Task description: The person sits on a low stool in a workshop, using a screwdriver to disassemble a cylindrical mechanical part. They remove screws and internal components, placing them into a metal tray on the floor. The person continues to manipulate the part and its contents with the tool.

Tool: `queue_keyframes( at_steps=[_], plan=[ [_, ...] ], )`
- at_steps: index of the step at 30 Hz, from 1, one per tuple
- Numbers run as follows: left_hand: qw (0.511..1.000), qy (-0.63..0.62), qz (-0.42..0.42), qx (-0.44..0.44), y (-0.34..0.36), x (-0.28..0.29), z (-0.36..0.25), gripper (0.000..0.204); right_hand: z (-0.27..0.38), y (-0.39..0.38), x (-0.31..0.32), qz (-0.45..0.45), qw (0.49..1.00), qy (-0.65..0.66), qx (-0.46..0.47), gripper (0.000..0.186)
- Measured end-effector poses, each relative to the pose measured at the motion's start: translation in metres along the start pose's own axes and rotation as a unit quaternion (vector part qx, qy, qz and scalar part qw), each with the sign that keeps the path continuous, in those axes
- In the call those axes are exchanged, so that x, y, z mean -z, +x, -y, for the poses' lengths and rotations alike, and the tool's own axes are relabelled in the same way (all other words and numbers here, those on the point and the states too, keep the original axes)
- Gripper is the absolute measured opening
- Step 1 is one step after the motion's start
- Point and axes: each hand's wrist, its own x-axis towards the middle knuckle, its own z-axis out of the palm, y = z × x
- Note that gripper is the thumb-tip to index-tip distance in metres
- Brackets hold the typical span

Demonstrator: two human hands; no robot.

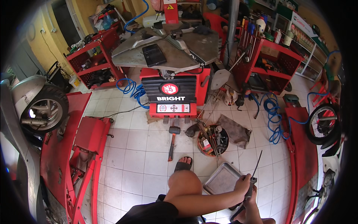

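In front of me on the right, both hands are closed around a dark tool (249, 190) with a thick grey grip and a long thin rod pointing up and away. My left hand (242, 183) reaches across from the left and wraps its upper part. Lower down, my right hand (251, 196) grips it from the right side; its fingers are partly hidden. The tool's exact kind cannot be made out. Just left of the hands, a shallow metal tray (220, 180) lies on the floor, partly covered by my left arm.
A black-headed mallet (173, 140) and a round bin of tools (212, 140) lie ahead on the tiles, beside a dark cloth (235, 130). Beyond stands a red tyre machine (201, 89) carrying a tablet (154, 55). Red lifts (87, 142) with motorcycles flank both sides; blue hoses (274, 115) coil nearby.
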Motion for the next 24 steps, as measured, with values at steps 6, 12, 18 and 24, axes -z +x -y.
queue_keyframes(
  at_steps=[6,12,18,24],
  plan=[
    [0.999,-0.042,0.007,-0.020,-0.012,-0.004,-0.010,0.026,-0.003,0.001,0.007,0.004,1.000,-0.002,0.002,0.043],
    [1.000,-0.012,0.009,0.006,-0.009,-0.001,-0.008,0.044,-0.007,0.003,0.011,-0.007,1.000,0.013,-0.012,0.044],
    [1.000,0.001,0.003,-0.023,-0.009,-0.004,-0.006,0.044,-0.013,0.009,0.021,-0.011,0.999,0.024,-0.028,0.046],
    [1.000,-0.010,0.009,-0.011,-0.004,-0.005,-0.004,0.041,-0.015,0.013,0.025,-0.018,0.999,0.027,-0.033,0.051]
  ],
)
